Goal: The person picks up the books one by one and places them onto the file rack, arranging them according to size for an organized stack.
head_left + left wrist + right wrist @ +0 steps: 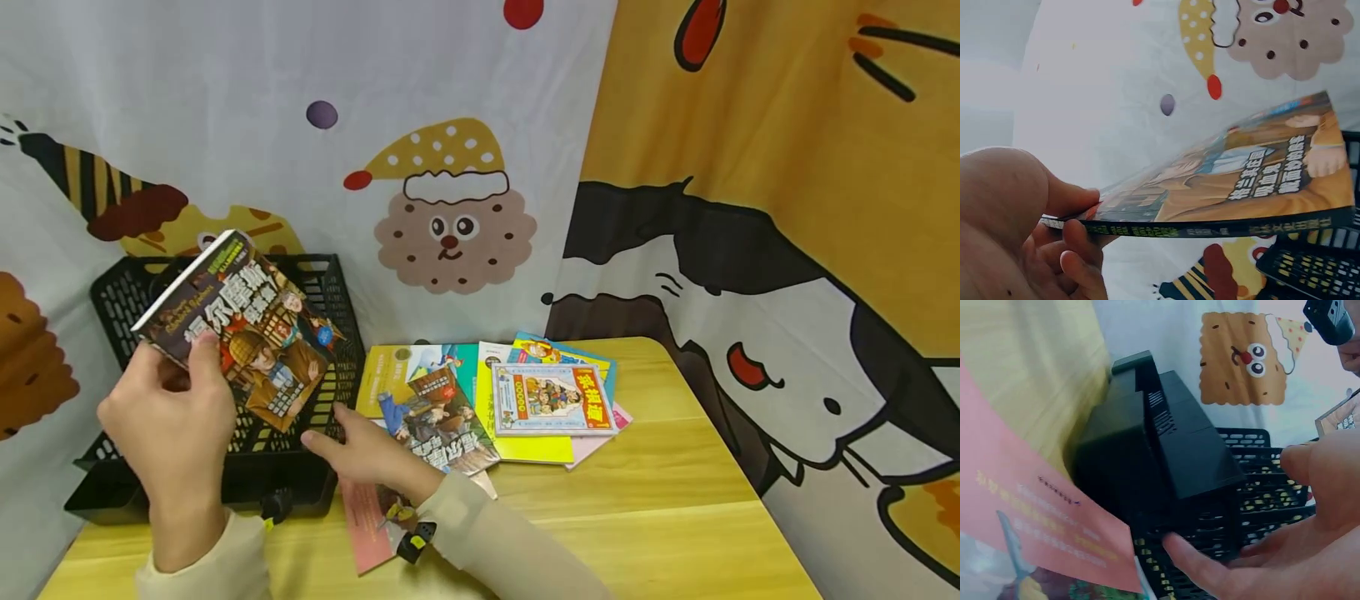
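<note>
Brown-covered paperback (262,337) held up near black plastic basket (342,317); left hand (176,425) pinches its spine edge, thumb on cover
Right hand (371,447) spread, holding nothing, by basket wall, contact unclear; paperback looks light, bendy, probably slick; spine should be stiffest hold; basket perforated, rigid-looking; desk (675,475) wood-grained

Long sleeves, pale beige, lightly creased: left sleeve (206,560), right sleeve (517,533). Left hand (176,417) and right hand (375,450) bare. Small black left wrist unit (277,505), yellow-green bit at its lower edge. Black right wrist unit (415,543), blocky, also yellow-green accent.
</note>
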Tool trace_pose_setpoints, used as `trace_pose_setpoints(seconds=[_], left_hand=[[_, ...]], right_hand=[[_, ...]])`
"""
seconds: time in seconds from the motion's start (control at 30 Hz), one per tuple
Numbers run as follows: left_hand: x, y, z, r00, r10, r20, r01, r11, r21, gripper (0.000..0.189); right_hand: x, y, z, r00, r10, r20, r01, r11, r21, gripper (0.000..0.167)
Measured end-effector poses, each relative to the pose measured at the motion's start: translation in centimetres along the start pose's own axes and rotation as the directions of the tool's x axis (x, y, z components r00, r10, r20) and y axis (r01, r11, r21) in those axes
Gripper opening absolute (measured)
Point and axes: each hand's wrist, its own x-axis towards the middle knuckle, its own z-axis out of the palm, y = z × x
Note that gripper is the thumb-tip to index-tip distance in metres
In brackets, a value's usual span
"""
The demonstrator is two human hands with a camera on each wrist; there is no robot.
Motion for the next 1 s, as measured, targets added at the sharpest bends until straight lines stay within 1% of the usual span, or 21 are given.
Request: trace_pose_setpoints(seconds=[0.07,0.27,0.37,0.47,0.6,0.73,0.77,0.83,0.9,1.0], left_hand=[[0.1,-0.3,0.3,0.999,0.026,-0.023,-0.026,1.000,0.010,0.037],[0.0,-0.6,1.0,0.996,0.065,-0.055,-0.064,0.998,0.014,0.041],[0.0,-0.7,1.3,0.995,0.079,-0.067,-0.078,0.997,0.016,0.042],[-0.1,-0.9,1.3,0.995,0.071,-0.074,-0.069,0.997,0.027,0.043],[-0.1,-0.7,0.8,0.994,0.050,-0.094,-0.047,0.998,0.031,0.042],[0.2,-0.7,0.6,0.992,0.031,-0.125,-0.027,0.999,0.026,0.041],[0.3,-0.8,0.7,0.992,0.029,-0.126,-0.025,0.999,0.029,0.042],[0.4,-1.3,1.3,0.993,0.049,-0.110,-0.045,0.998,0.041,0.043],[0.5,-1.9,2.1,0.994,0.069,-0.081,-0.064,0.996,0.058,0.045],[0.4,-2.7,3.4,0.993,0.116,-0.035,-0.112,0.989,0.094,0.046]], right_hand=[[0.1,0.2,0.2,1.000,0.009,-0.008,-0.009,1.000,0.006,0.084],[0.2,1.4,1.0,1.000,0.014,0.024,-0.014,1.000,0.003,0.079],[0.3,1.5,1.1,1.000,0.013,0.011,-0.013,1.000,-0.005,0.079],[0.4,1.4,1.2,1.000,0.021,-0.007,-0.022,1.000,-0.010,0.079],[0.6,1.4,1.4,0.999,0.038,-0.022,-0.038,0.999,0.001,0.078],[0.6,1.5,1.4,0.999,0.026,-0.025,-0.026,1.000,0.010,0.078],[0.6,1.6,1.3,0.999,0.021,-0.026,-0.021,1.000,0.007,0.078],[0.7,1.6,1.2,1.000,0.011,-0.024,-0.011,1.000,0.003,0.080],[0.7,1.7,1.0,1.000,0.004,-0.021,-0.004,1.000,-0.008,0.080],[0.7,1.7,0.8,1.000,0.004,-0.015,-0.005,1.000,-0.020,0.080]])
